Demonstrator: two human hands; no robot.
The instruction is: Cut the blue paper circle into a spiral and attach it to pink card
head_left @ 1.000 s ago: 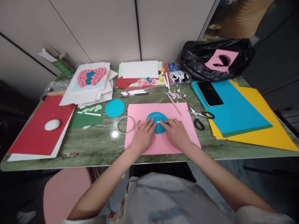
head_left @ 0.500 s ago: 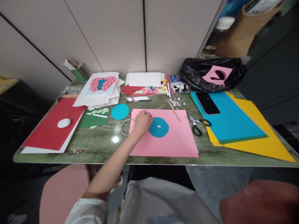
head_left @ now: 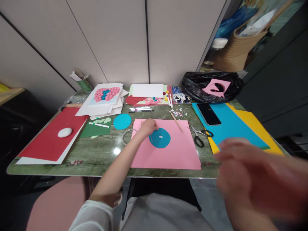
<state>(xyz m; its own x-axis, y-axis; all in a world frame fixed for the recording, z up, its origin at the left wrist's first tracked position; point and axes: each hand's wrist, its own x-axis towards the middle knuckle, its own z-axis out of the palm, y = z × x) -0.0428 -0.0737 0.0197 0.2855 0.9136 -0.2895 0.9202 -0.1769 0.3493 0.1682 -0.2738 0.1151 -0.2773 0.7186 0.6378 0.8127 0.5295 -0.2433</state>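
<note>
My left hand (head_left: 149, 126) rests on the pink paper sheets (head_left: 183, 154), its fingers bent and pressed together at the upper left edge of a blue paper circle (head_left: 160, 142). A small white patch (head_left: 160, 136) sits in the middle of that circle. Raised at the lower right is my right hand (head_left: 243, 176), smeared by motion, so its fingers and anything in them cannot be made out. Beside the left wrist lies a thin round ring (head_left: 123, 137). A pointed wooden stick (head_left: 176, 122) lies on the upper right of the pink sheets, and black-handled scissors (head_left: 199, 141) lie at their right edge.
Another blue circle (head_left: 122, 121) lies left of the pink sheets. Red paper (head_left: 48, 141) carries a white oval object (head_left: 64, 132). A phone (head_left: 209, 114) rests on blue paper (head_left: 231, 122). Behind are pens (head_left: 141, 109), a pink-and-blue craft picture (head_left: 107, 94) and a black bag (head_left: 192, 83).
My right hand has risen from the bottom right corner and come further into view. The camera view has tilted slightly. My left hand stays at the blue circle's edge.
</note>
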